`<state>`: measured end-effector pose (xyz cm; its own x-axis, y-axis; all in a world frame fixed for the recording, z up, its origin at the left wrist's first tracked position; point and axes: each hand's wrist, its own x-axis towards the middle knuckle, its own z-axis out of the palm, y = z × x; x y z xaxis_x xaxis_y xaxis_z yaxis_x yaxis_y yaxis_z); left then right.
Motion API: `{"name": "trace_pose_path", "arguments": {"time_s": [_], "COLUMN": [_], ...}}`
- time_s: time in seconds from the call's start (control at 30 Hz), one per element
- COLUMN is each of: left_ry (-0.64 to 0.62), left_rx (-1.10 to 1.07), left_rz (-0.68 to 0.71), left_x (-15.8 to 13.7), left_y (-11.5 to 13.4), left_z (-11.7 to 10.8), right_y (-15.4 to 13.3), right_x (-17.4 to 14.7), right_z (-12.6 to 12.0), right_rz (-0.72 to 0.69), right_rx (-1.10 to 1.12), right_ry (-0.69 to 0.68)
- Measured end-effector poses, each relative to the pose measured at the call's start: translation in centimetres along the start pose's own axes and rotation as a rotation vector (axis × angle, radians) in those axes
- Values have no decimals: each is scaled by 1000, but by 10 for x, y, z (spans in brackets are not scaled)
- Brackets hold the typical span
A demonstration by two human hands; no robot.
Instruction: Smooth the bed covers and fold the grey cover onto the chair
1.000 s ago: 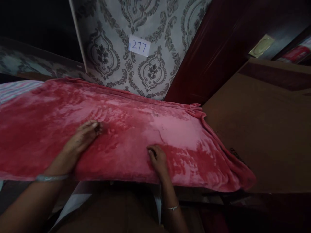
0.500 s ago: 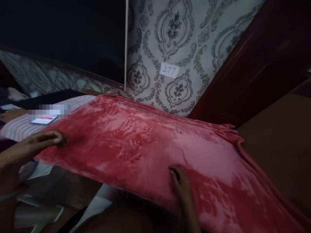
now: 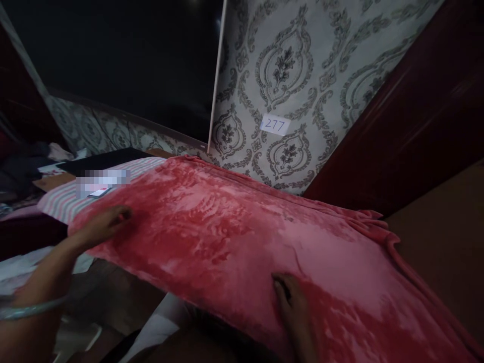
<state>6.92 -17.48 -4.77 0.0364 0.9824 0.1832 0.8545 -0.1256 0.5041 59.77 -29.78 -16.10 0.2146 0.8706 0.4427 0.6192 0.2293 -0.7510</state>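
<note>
A red and pink plush blanket lies spread out in front of me, with bunched folds along its far and right edges. Over its left part is my left hand, fingers curled in with the thumb close to them; a bit of red shows through the gap. My right hand rests on the blanket's near middle, its fingers bent and the thumb near the forefinger. Whatever either hand may pinch is hidden. A thin curved crease runs in the cloth just beyond my right hand.
A striped cloth shows at the blanket's left end, with a phone on it, partly blurred out. Behind stands a large dark screen against patterned wallpaper, where a paper marked 277 hangs. A dark red panel slants at the right.
My left hand has moved right, farther over the blanket, and its fingers are more bent. The right hand keeps its place on the cloth. The camera view has shifted slightly.
</note>
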Motion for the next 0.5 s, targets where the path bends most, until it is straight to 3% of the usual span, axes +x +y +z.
{"name": "trace_pose_path", "arguments": {"time_s": [0.13, 0.23, 0.37, 0.5], "left_ry": [-19, -4, 17, 80], "left_rx": [35, 59, 134, 84], "left_rz": [116, 132, 76, 184], "left_x": [32, 55, 68, 69], "left_y": [46, 64, 69, 64], "left_z": [34, 71, 110, 117], "right_y": [0, 1, 2, 3], "right_x": [2, 3, 2, 2], "right_z": [0, 1, 3, 6], "right_rz": [-7, -16, -5, -28], "right_rx": [-3, -3, 0, 12], "right_ry": [-17, -12, 2, 6]}}
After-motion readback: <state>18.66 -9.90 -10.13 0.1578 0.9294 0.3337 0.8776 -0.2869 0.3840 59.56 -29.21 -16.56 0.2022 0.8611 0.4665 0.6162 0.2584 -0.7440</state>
